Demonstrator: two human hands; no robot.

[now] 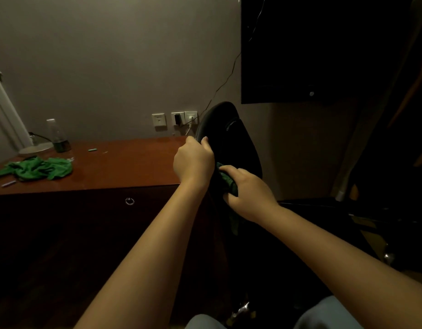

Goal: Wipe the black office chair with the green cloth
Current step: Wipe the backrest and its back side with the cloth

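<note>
Seen from my head, my left hand (193, 160) was curled round the upper edge of the black office chair (229, 136), which stood just beside the end of the wooden desk (124, 165); I judge that grip was there to steady the backrest against the push of wiping. My right hand (250, 192) held the green cloth (227, 180) bunched in its fingers and pressed it to the chair's back just below the left hand, a loose end hanging down. Another green rag (39, 168) lay crumpled on the desk, well apart from both hands.

I see a reddish wooden surface (134, 162) carrying a crumpled green rag (39, 168), a lamp base (35, 148) and a clear bottle (59, 136) (dark at bottom).
</note>
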